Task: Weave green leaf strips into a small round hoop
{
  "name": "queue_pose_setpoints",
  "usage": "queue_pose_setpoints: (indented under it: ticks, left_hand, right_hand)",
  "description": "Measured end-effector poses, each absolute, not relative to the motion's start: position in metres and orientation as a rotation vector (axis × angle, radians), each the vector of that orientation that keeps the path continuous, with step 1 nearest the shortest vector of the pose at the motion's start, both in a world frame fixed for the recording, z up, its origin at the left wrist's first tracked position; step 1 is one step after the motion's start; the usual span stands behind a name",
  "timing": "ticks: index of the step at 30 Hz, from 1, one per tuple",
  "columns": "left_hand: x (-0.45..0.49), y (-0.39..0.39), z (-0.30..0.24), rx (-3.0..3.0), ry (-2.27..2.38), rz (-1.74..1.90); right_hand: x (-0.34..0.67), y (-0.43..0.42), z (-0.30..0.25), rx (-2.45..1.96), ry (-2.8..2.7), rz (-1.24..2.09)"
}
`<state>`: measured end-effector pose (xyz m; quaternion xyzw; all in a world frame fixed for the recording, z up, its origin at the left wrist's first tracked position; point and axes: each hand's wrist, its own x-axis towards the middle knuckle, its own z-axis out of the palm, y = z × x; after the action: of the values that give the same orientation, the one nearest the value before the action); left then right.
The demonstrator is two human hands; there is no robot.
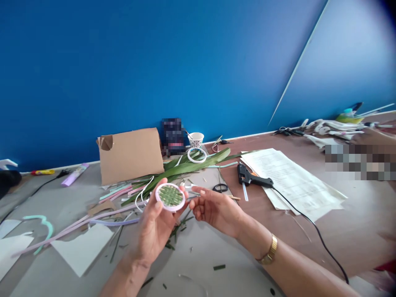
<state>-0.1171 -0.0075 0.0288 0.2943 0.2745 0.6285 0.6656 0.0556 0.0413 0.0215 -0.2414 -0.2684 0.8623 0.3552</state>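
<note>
I hold a small woven disc (169,195) in front of me, just above the table (241,284). My left hand (156,227) grips its edge, thumb at the near side and fingers behind. My right hand (216,210) is just beside it, fingers loosely curled; I cannot tell whether they pinch anything thin. The step in hand looks like checking or tidying the weave, and the next move seems to call for a light, precise touch that leaves the strips flat.

The disc is round: green leaf strips cross pale ones in a checked weave, inside a smooth, pale lilac rim. Beyond it lie long, flat green leaves (210,159), tapering at the tip, with a white ring (197,161) on them. Near my right hand are black scissor handles (220,188), then a black glue gun (253,179) touching printed sheets (284,177). To the left are slim lilac strips (71,227), a wavy mint strip (48,229), angular white paper (83,247) and stiff brown cardboard (133,154). Behind everything rises a smooth blue wall (198,62).
</note>
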Motion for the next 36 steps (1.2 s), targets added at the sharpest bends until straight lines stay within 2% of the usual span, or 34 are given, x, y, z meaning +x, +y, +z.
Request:
queue_pose_setpoints:
  ticks: [17, 24, 32, 36]
  left_hand:
    - [-0.129, -0.002, 0.031, 0.417, 0.535, 1.407]
    - [-0.137, 0.003, 0.035, 0.362, 0.538, 1.48]
    - [-0.149, 0.007, 0.047, 0.321, 0.558, 1.618]
    - [-0.15, 0.009, 0.047, 0.312, 0.565, 1.634]
  right_hand:
    - [0.058, 0.044, 0.024, -0.666, -0.638, 2.158]
    - [0.06, 0.045, 0.023, -0.729, -0.739, 2.032]
    - [0.056, 0.046, 0.017, -1.027, -1.143, 1.443]
    - [0.058, 0.051, 0.009, -1.054, -1.197, 1.281]
